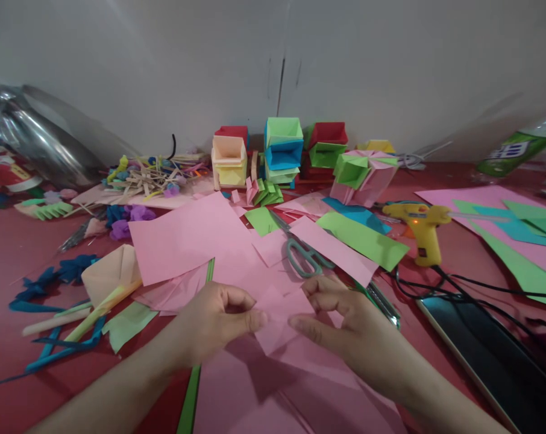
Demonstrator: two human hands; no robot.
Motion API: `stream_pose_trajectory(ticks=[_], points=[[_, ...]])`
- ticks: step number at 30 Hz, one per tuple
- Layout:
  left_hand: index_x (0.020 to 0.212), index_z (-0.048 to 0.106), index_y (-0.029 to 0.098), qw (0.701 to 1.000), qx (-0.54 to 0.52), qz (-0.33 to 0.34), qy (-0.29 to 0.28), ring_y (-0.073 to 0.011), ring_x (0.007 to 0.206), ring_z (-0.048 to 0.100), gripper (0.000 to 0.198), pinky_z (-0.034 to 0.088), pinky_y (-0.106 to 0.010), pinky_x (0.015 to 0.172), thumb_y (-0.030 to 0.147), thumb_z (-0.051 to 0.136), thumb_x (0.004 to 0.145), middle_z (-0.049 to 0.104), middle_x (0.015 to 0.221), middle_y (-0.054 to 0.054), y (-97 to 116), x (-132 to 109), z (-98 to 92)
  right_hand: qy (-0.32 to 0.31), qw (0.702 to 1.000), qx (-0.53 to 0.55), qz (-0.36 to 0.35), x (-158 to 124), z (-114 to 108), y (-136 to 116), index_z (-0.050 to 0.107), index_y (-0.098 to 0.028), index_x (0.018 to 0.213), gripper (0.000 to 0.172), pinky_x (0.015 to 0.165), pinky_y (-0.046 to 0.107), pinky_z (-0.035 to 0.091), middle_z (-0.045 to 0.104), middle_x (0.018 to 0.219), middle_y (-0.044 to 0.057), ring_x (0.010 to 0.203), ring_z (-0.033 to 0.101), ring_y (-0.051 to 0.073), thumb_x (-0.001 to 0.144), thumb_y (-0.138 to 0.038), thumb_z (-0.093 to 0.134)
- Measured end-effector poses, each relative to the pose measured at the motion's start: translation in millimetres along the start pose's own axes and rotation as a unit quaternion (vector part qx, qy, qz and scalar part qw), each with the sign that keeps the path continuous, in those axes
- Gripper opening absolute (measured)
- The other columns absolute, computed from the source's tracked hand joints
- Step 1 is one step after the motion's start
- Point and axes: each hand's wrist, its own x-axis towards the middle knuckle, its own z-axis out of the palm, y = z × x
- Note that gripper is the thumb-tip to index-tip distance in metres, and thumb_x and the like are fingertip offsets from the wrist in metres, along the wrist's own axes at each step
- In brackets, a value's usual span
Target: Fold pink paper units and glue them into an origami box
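Both my hands hold one small pink paper piece (279, 316) a little above the red table (11, 259). My left hand (219, 319) pinches its left edge between thumb and curled fingers. My right hand (345, 325) grips its right side, thumb underneath and fingers folded over the top. Larger pink sheets (187, 235) lie beneath and behind the hands. Grey-handled scissors (302, 253) rest on the pink paper just beyond my right hand.
A yellow glue gun (422, 232) with black cords lies right of centre. Green paper strips (361, 238), stacked coloured paper boxes (282, 147), a pile of wooden sticks (146, 175), blue paper scraps (51, 277) and a dark tablet (485, 349) surround the work area. A white wall stands behind.
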Motion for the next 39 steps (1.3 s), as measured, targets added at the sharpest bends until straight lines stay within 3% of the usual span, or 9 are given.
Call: stream_pose_trajectory(ticks=[5,9,17,21,24,28,31,34,39], points=[[0.06,0.064,0.015,0.999,0.034,0.004,0.043,-0.0096,0.054,0.045,0.021,0.033,-0.021,0.053,0.032,0.063,0.071,0.056,0.055,0.002,6,0,-9.0,0.007,1.0,0.011,0.021,4,-4,3,0.048,-0.018,0.054,0.034,0.081,0.032,0.035,0.052,0.085,0.001,0.089,0.049,0.018,0.074,-0.04,0.064],[0.059,0.064,0.014,0.997,0.053,0.002,0.057,-0.01,0.055,0.046,0.02,0.033,-0.021,0.053,0.031,0.062,0.071,0.057,0.056,0.001,6,0,-11.8,-0.003,1.0,0.012,0.019,6,-5,0,0.049,-0.018,0.054,0.031,0.082,0.033,0.036,0.054,0.085,0.002,0.087,0.051,0.018,0.076,-0.038,0.061],[0.068,0.061,0.013,1.0,0.007,0.005,-0.022,-0.0076,0.054,0.04,0.017,0.029,-0.019,0.049,0.028,0.069,0.068,0.048,0.059,0.004,0,-2,-10.8,-0.04,0.999,0.012,-0.016,1,-4,-4,0.059,-0.019,0.057,0.026,0.081,0.032,0.04,0.058,0.084,0.002,0.088,0.054,0.019,0.075,-0.037,0.064],[0.069,0.063,0.013,0.987,-0.153,0.005,0.058,-0.0093,0.054,0.047,0.021,0.037,-0.02,0.052,0.034,0.067,0.071,0.053,0.059,0.002,-3,-1,0.3,0.034,0.986,0.166,0.007,0,-3,2,0.068,-0.023,0.085,0.031,0.085,0.034,0.042,0.064,0.096,0.005,0.094,0.057,0.02,0.085,-0.048,0.049],[0.072,0.064,0.016,0.935,-0.318,0.022,0.155,-0.0106,0.062,0.053,0.018,0.044,-0.022,0.06,0.033,0.069,0.071,0.058,0.064,0.001,-5,3,9.0,0.09,0.955,0.28,0.044,1,2,8,0.058,-0.027,0.114,0.043,0.088,0.036,0.044,0.058,0.12,0.007,0.107,0.053,0.022,0.08,-0.053,0.055],[0.069,0.065,0.018,0.9,-0.398,0.0,0.176,-0.0066,0.06,0.052,0.016,0.043,-0.016,0.058,0.032,0.073,0.068,0.061,0.068,0.002,-10,5,19.6,0.019,0.945,0.321,0.055,1,13,6,0.049,-0.024,0.124,0.065,0.081,0.035,0.048,0.061,0.114,0.009,0.097,0.059,0.022,0.068,-0.047,0.071],[0.078,0.067,0.017,0.933,-0.342,-0.012,0.11,-0.0075,0.052,0.05,0.018,0.041,-0.019,0.051,0.034,0.069,0.073,0.061,0.063,0.001,-13,4,25.7,-0.007,0.947,0.315,0.053,1,18,0,0.058,-0.021,0.114,0.046,0.076,0.03,0.048,0.066,0.095,0.005,0.086,0.061,0.019,0.072,-0.038,0.069],[0.086,0.066,0.015,0.955,-0.288,0.044,0.058,-0.0124,0.064,0.057,0.021,0.045,-0.024,0.062,0.033,0.067,0.074,0.065,0.072,-0.003,-14,2,28.4,-0.008,0.955,0.292,0.044,1,18,-4,0.066,-0.019,0.091,0.021,0.07,0.024,0.045,0.064,0.082,0.001,0.078,0.058,0.015,0.074,-0.032,0.066],[0.102,0.058,0.022,0.957,-0.264,0.101,0.069,-0.0147,0.084,0.057,0.04,0.044,-0.024,0.072,0.034,0.073,0.068,0.063,0.094,-0.002,-13,2,27.4,-0.013,0.977,0.201,0.074,1,16,-6,0.061,-0.016,0.069,0.016,0.048,0.02,0.03,0.047,0.058,-0.005,0.053,0.038,0.008,0.075,-0.031,0.061]])
